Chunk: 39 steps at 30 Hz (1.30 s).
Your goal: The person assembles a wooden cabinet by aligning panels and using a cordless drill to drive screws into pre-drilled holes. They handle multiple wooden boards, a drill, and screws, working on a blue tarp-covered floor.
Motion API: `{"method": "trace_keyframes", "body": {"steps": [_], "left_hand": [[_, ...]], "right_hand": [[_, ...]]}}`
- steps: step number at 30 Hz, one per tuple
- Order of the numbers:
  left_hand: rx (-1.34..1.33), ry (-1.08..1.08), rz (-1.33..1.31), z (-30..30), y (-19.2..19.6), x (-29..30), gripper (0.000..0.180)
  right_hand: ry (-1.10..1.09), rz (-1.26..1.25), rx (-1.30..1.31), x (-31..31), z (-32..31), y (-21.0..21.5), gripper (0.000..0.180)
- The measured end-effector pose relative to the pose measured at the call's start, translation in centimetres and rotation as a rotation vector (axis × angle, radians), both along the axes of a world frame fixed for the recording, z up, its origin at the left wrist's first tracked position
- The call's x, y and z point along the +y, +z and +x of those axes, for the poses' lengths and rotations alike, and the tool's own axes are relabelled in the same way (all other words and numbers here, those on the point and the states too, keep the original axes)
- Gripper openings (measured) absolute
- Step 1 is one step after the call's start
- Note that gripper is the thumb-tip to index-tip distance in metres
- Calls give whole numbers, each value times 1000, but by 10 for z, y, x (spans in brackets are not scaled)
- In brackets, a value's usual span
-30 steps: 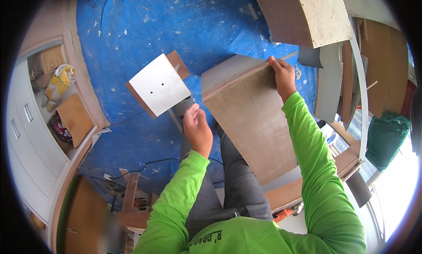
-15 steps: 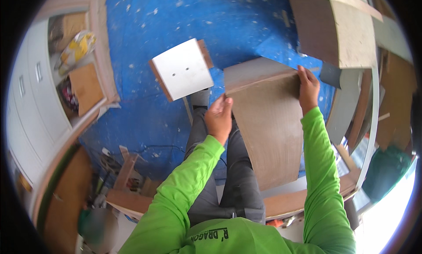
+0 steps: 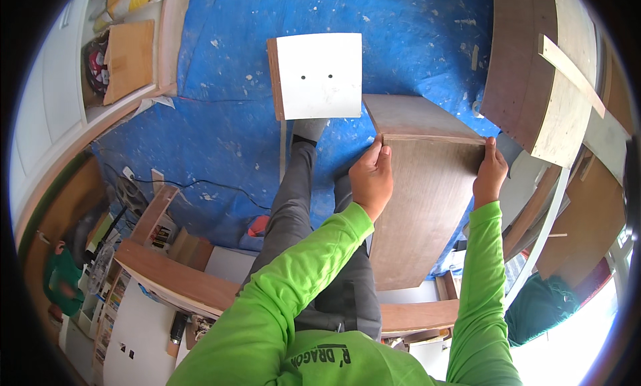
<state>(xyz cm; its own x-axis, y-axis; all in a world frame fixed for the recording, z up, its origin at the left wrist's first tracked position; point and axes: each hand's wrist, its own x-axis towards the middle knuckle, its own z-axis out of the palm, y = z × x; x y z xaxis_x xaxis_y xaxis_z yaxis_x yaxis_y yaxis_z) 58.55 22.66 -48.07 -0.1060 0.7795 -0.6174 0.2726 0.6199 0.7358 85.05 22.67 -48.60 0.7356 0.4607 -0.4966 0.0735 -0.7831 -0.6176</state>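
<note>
In front of me, to the right of my legs, a brown wooden box [image 3: 420, 212] shows two faces that meet along a straight edge. My left hand [image 3: 372, 180] grips the left end of that edge, its thumb pointing up along the corner. At the opposite end my right hand [image 3: 491, 173] is closed on the other corner, with the thumb near the edge. Just beyond my left foot [image 3: 308, 131] stands a piece with a white face [image 3: 319, 85], two dark holes and a brown wooden side. The undersides of my fingers and the box's far faces are hidden.
A paint-specked blue sheet [image 3: 227, 45] covers the floor. Large wooden panels [image 3: 524, 65] and a loose strip [image 3: 571, 75] stand at right. White cabinets [image 3: 50, 99] line the left. Behind me lie a wooden frame [image 3: 167, 279], a black cable [image 3: 207, 181] and assorted tools.
My view has turned, so the surroundings have shifted in the picture. Both hands keep their hold on the wooden box, which appears farther right and slightly turned, with more of its far face showing.
</note>
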Motion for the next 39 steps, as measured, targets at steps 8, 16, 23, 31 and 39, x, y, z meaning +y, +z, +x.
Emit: {"method": "trace_keyframes", "body": {"steps": [8,16,23,31,39], "left_hand": [[16,-15,13,-1,1,5,33],[171,-108,326,-8,-10,2,37],[188,-585,748,48,-15,43,31],[278,-846,522,52,-22,43,29],[237,-736,635,45,-28,43,24]], "right_hand": [[-4,-40,26,-1,2,2,52],[126,-76,-70,-5,7,-15,40],[143,83,50,-28,53,-49,50],[250,8,-55,-23,33,-33,64],[196,-9,75,-25,24,-19,59]]}}
